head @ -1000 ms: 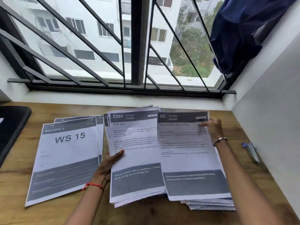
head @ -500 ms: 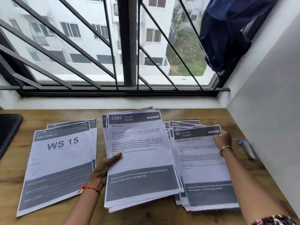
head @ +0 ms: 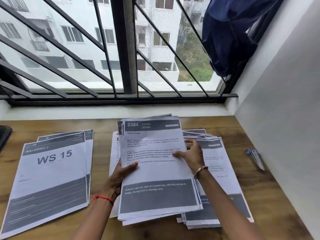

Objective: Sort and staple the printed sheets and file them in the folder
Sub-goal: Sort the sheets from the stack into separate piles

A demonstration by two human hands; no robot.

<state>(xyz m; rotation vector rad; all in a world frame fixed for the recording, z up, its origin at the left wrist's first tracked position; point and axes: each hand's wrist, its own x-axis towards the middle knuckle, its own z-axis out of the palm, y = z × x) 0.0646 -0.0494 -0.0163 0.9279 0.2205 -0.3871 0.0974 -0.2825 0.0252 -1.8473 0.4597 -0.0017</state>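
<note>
A black flat object (head: pixel 4 137) juts in at the far left edge of the brown wooden table (head: pixel 259 196). Beside it lies a pile of white printed sheets with grey bands (head: pixel 52 179), fanned slightly; its top page reads "BALCONY 3" and "WS 15". The left hand (head: pixel 119 177), a red thread (head: pixel 102 198) round its wrist, grips the left edge of the middle stack of grey-banded printed sheets (head: pixel 155 170), with the thumb curled over the top page. That page reads "2384", "KITCHEN" and "Wash Cups", and its lower grey band begins "Stained cups (on sink or countertop)". The right hand (head: pixel 192 153), wearing a beaded bracelet (head: pixel 200 170), pinches the stack's right edge, thumb on the print. Partly under the stack, a loosely fanned right-hand pile of printed sheets (head: pixel 220 179) lies flat. Well apart, near the white wall, lies a slim silver-and-blue stapler (head: pixel 255 158). A dark blue cloth (head: pixel 230 35) hangs on the barred window.
</note>
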